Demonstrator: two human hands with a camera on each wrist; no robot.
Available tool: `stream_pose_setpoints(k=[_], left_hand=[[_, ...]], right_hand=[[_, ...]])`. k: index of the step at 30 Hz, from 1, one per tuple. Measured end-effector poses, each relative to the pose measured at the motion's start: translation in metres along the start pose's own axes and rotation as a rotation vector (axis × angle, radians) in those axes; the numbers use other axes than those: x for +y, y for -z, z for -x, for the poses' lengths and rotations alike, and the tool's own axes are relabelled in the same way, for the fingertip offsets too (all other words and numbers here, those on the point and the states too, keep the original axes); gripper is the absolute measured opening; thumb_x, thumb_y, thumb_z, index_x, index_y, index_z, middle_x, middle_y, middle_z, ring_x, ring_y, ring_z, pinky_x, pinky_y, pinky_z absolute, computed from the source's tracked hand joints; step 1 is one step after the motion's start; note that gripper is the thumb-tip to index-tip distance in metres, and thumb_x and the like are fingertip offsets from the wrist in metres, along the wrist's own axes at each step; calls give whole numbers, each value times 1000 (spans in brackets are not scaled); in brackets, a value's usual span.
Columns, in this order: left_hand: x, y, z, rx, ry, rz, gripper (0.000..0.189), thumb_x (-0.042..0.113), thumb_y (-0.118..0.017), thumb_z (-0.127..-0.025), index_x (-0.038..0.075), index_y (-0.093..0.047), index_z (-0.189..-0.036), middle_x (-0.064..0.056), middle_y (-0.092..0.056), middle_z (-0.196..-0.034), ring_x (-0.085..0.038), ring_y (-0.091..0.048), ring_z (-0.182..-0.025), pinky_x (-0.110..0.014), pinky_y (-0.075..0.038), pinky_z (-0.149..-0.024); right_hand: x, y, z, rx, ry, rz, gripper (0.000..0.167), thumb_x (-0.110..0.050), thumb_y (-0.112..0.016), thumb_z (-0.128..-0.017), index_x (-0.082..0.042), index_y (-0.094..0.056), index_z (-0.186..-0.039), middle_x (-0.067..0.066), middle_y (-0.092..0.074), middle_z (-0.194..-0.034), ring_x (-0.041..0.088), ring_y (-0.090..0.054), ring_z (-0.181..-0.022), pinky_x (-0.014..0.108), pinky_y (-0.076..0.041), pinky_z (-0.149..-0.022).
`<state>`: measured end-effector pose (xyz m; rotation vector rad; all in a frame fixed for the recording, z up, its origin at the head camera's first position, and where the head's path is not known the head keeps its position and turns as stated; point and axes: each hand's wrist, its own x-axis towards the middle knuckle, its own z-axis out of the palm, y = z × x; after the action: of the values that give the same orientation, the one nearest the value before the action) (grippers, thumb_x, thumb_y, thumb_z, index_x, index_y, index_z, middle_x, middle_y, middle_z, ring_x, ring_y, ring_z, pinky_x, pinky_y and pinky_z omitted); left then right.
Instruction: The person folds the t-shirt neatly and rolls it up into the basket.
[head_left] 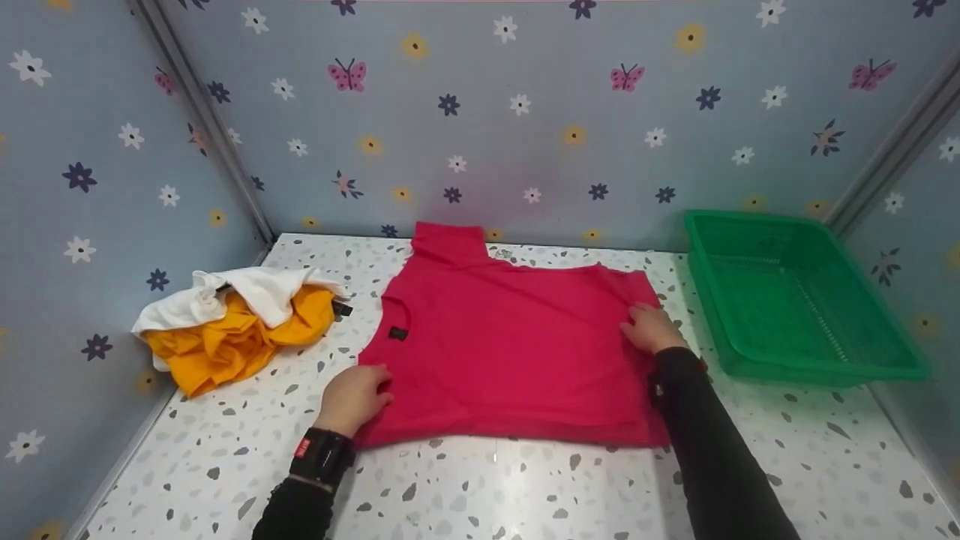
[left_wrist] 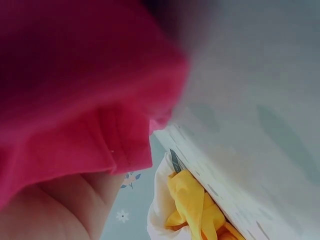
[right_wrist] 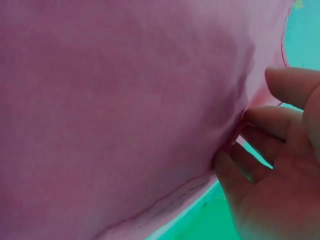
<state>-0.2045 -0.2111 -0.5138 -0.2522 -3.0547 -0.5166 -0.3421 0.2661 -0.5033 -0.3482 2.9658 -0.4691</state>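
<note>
A red T-shirt (head_left: pixel 510 337) lies spread on the speckled table, its neckline and black label toward the left. One sleeve (head_left: pixel 450 244) points to the back wall; the other sleeve is not visible. My left hand (head_left: pixel 352 397) is at the shirt's near left corner. In the left wrist view, red cloth (left_wrist: pixel 120 140) covers its fingers, so I cannot tell whether they grip. At the right-hand edge of the shirt is my right hand (head_left: pixel 651 328). Its fingers (right_wrist: pixel 272 120) touch the cloth edge in the right wrist view, slightly bent, with the thumb held apart.
White and orange-yellow garments (head_left: pixel 240 322) lie crumpled together by the left wall. A green plastic basket (head_left: pixel 795 360) stands to the right, close to the right arm. Flower-patterned panels (head_left: pixel 525 135) enclose the table (head_left: pixel 450 495) at the back and both sides.
</note>
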Motion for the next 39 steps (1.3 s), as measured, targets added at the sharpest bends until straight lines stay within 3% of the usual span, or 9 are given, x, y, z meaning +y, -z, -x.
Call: stream_pose_setpoints(k=[6, 13, 16, 22, 26, 30, 34, 39], left_hand=[[1, 1, 2, -10, -1, -9, 29, 10, -81, -80, 2, -74, -106, -17, -68, -118, -38, -64, -106, -51, -49, -91], [1, -1, 1, -10, 6, -1, 29, 11, -80, -81, 1, -74, -108, -19, -67, -121, -38, -63, -109, -51, -48, -94], [0, -2, 1, -3, -3, 3, 28, 10, -79, -81, 1, -73, -107, -19, -67, -121, -39, -62, -110, -52, -48, -94], [0, -3, 1, -5, -14, -1, 31, 10, -79, -81, -1, -72, -109, -21, -66, -122, -40, -61, -112, -52, -47, -96], [2, -2, 1, -15, -23, -14, 32, 10, -80, -81, -1, -72, -111, -22, -66, -120, -39, -62, -110, -52, -46, -97], [7, -1, 0, -3, -61, -41, 15, 7, -80, -79, 4, -73, -92, -14, -70, -94, -35, -65, -88, -48, -51, -84], [12, -1, 0, 22, -94, -56, 15, 0, -76, -77, 9, -64, -72, -3, -57, -68, -28, -56, -68, -43, -48, -67], [20, -4, -1, 50, -104, -80, 18, -7, -67, -77, 8, -60, -69, -7, -58, -67, -32, -60, -69, -46, -50, -67]], right_hand=[[4, -1, -1, -64, -7, 31, 49, -16, -47, -101, 21, -42, -134, 42, -30, -145, 55, -29, -135, 58, -27, -112], [3, 2, -2, -162, -70, -54, 68, -25, -51, -101, 19, -24, -145, 40, -15, -153, 53, -12, -142, 60, -16, -115], [-1, 2, 2, -175, -67, -38, 71, -26, -56, -99, 14, -25, -148, 38, -14, -154, 53, -11, -142, 62, -17, -114], [-15, 2, 20, -188, -8, 60, 69, -25, -65, -93, 11, -36, -145, 36, -27, -150, 53, -22, -140, 60, -29, -110], [-23, 1, 36, -128, 35, 146, 59, -20, -69, -89, 11, -50, -135, 34, -45, -138, 50, -39, -131, 58, -39, -104], [-27, -1, 49, -16, 66, 217, 34, -12, -74, -83, 7, -63, -108, 27, -60, -109, 45, -56, -107, 56, -50, -86], [-28, -5, 56, 57, 73, 251, 21, -7, -72, -80, 4, -62, -94, 23, -58, -95, 44, -58, -94, 55, -53, -74], [-25, -12, 57, 114, 104, 295, 11, 0, -65, -82, 6, -62, -90, 23, -57, -88, 44, -59, -86, 54, -53, -72]])
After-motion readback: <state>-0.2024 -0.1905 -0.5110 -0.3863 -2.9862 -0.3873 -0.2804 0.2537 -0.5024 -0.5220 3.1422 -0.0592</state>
